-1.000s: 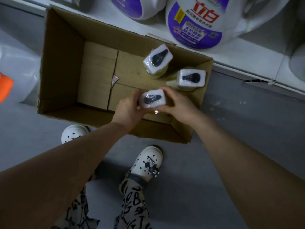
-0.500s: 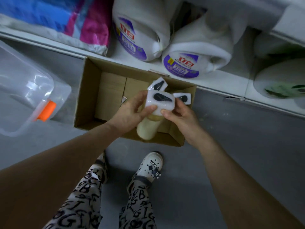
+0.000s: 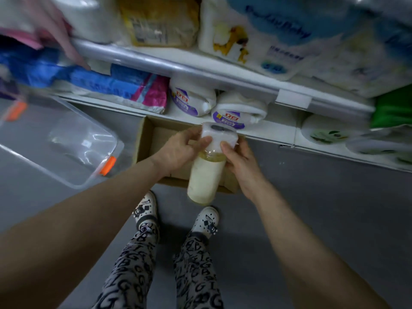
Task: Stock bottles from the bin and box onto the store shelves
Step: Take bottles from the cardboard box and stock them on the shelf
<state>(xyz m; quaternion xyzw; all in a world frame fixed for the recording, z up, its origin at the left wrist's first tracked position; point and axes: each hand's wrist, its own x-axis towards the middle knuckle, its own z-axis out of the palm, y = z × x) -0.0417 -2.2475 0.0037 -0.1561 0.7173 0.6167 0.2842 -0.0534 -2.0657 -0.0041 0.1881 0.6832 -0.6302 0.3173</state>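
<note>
I'm seeing the bottle (image 3: 206, 175) lifted higher than half a second ago, hanging above the box (image 3: 145, 141); my left hand (image 3: 176, 150) and right hand (image 3: 240, 159) are gripping its wrapped cap between them.

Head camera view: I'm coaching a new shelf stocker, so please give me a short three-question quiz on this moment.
1. True or false: the left hand and the right hand both hold the bottle.
2. The cardboard box sits: A) on the floor against the bottom shelf; B) on a chair; C) on the top shelf.
3. Fill in: the clear plastic bin has an ____ latch.
Key: 1 true; 2 A; 3 orange.
</note>
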